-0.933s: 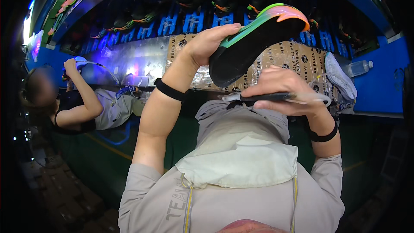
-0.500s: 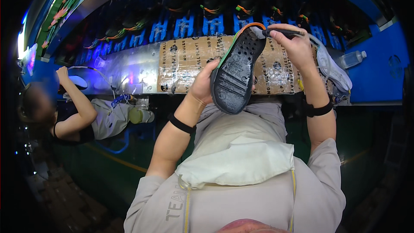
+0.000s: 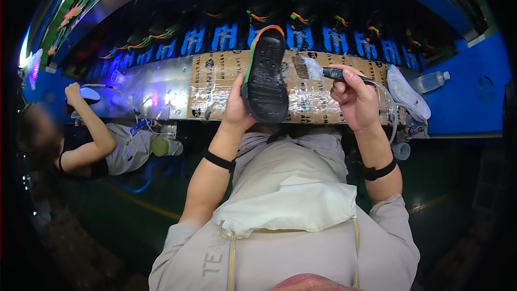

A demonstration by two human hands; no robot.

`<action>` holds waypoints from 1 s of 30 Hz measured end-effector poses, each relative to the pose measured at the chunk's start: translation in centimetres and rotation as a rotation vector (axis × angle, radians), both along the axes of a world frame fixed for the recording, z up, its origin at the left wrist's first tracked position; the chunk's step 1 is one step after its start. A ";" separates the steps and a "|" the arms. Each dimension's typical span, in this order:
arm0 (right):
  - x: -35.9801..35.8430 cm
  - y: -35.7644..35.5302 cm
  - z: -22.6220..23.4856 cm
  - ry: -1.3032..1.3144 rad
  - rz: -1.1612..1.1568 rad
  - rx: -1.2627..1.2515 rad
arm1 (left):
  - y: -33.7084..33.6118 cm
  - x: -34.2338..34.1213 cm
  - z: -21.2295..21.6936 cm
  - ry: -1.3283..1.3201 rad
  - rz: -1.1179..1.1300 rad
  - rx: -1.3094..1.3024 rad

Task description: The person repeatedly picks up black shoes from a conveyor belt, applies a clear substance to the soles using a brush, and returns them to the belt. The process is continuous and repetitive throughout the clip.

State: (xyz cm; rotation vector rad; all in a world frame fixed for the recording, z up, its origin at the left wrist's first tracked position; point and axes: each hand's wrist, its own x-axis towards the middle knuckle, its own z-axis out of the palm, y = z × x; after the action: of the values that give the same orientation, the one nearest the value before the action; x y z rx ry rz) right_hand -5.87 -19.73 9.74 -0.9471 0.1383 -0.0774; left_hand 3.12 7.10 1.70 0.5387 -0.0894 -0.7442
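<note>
A black shoe sole (image 3: 267, 75) with an orange and green edge stands tilted in front of me. Its dark, wet-looking inner face, with small holes toward the far end, is turned up toward me. My left hand (image 3: 237, 106) grips it along the left side near the close end, and some fingers are hidden behind it. To its right, my right hand (image 3: 360, 99) is closed around the black handle of a brush (image 3: 312, 68). Whitish, wet matter covers part of the bristles, which point left and are apart from the sole. A thin hose runs beside my right hand.
Cardboard under glossy clear film (image 3: 207, 89) covers the bench. A white shoe (image 3: 406, 97) lies at the right, beside a clear bottle (image 3: 431, 82). Blue fixtures (image 3: 223, 36) line the back. At the left, a co-worker's arm (image 3: 94, 143) reaches to the bench.
My right hand has drawn the brush off the sole's far end and down. My left hand has shifted the sole left, and it is now more upright in the picture.
</note>
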 end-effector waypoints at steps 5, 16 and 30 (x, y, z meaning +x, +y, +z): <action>-0.2 -0.6 -0.8 0.041 -0.041 0.114 | 1.3 -0.7 -0.5 0.030 0.088 0.026; -0.5 -2.0 -5.8 0.084 -0.168 -0.141 | 3.4 -4.6 -3.3 0.247 0.144 -0.163; -2.3 -3.2 -15.1 -0.369 -0.438 -1.135 | -12.5 5.4 27.1 -0.580 -0.077 -0.131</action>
State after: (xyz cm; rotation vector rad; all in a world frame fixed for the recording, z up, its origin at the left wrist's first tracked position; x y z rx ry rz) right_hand -8.17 -22.96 -5.36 -1.9960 -0.0633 -0.7952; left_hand 8.53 -5.44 28.81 0.6151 -0.6965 -0.6330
